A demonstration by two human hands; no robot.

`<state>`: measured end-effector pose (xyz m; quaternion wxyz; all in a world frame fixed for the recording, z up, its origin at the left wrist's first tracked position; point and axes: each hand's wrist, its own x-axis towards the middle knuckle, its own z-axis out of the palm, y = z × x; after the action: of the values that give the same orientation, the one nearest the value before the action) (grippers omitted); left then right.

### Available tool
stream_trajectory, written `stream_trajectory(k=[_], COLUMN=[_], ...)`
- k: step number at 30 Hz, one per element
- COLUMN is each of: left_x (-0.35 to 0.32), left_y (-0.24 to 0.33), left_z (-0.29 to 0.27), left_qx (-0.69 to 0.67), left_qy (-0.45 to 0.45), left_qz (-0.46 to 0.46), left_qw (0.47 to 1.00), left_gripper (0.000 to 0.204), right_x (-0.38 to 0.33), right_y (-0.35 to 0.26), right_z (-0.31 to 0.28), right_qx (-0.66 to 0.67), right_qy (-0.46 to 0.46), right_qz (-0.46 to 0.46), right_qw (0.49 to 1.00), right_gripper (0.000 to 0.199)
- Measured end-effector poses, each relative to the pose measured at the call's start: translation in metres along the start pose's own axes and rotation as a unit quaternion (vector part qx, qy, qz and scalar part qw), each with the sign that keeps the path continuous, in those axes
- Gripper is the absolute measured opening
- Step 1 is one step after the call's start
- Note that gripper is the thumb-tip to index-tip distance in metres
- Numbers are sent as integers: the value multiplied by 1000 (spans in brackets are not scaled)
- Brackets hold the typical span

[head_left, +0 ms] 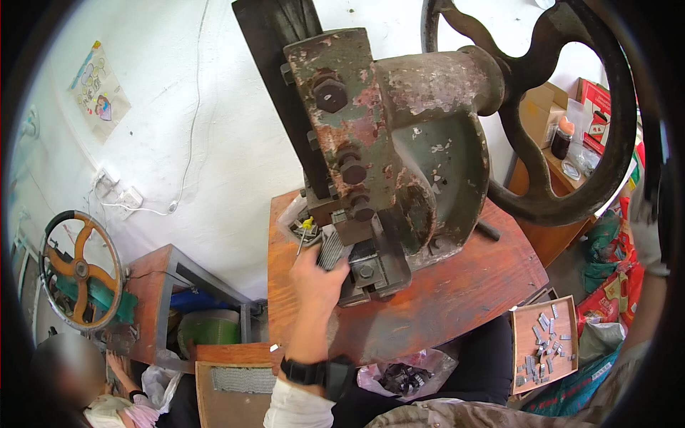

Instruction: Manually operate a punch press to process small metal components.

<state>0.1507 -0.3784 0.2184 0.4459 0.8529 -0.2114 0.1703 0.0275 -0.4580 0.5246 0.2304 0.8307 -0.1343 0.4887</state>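
My left hand [319, 279] reaches in at the press's lower end, its thumb and fingers closed around a grey ribbed metal piece [332, 247] beside the die block [366, 272]. A yellow-topped thin tool [307, 225] stands just beyond the fingertips, near a clear plastic bag. The heavy hand press [342, 135], with worn green paint and large bolts, fills the centre. At the far right my right arm [646, 310] rises beside the handwheel [621, 164]. What looks like a pale covering is on my right hand [648, 246], which is dim and blurred; its fingers cannot be made out.
The press stands on a reddish wooden table [428, 314]. A wooden tray [524, 321] of small metal pieces is at the right; another tray [210, 406] holds grey rows. Dark parts fill a plastic bag [435, 357] at my lap. Another person [118, 406] sits lower left, near an orange-spoked wheel [82, 269].
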Motion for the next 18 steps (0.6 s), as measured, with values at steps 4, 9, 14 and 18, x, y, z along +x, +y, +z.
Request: stream_trajectory(k=[4, 9, 14, 18], left_x=[-66, -138, -144, -146], left_y=[-23, -36, -14, -6], left_z=[-50, -38, 6, 1], left_qx=[-108, 6, 14, -10], left_qy=[-1, -41, -93, -105], left_qz=[-125, 23, 95, 36], left_qw=[986, 999, 991, 994], left_gripper=[41, 48, 67, 73], right_x=[-149, -323, -335, -345], right_y=[130, 82, -15, -19], right_z=[38, 132, 119, 138], right_qx=[220, 500, 418, 401], right_qy=[-30, -159, -282, -275], right_qz=[-143, -173, -206, -181], right_qw=[965, 833, 839, 855], right_gripper=[31, 38, 63, 66])
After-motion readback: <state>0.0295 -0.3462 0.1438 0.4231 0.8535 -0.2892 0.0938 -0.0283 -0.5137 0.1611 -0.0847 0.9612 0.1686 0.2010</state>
